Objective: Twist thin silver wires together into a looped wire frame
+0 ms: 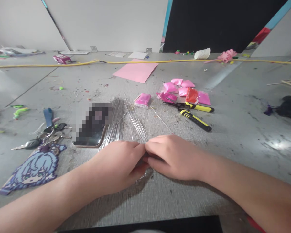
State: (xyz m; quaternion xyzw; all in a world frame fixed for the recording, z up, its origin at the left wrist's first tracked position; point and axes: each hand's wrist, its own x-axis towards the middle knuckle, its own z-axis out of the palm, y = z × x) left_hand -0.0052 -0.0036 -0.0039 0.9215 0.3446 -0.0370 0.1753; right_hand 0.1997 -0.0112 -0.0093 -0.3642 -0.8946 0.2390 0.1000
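Note:
My left hand (122,163) and my right hand (171,157) meet at the fingertips, low over the grey table (232,142). Both have their fingers bent and closed. What lies between them is mostly hidden; a bit of something clear or silvery shows just under the fingertips. Right behind the hands a few loose thin wires (137,124) lie on the table. A thick bundle of silvery wires (115,119) lies beyond my left hand, beside a phone (92,126).
Pliers (196,119) with yellow and black handles and several pink packets (169,87) lie behind my right hand. Keys (34,143) and a blue pixel-pattern piece (36,170) are at the left. A yellow cord (135,61) crosses the back, near a white cup (202,53).

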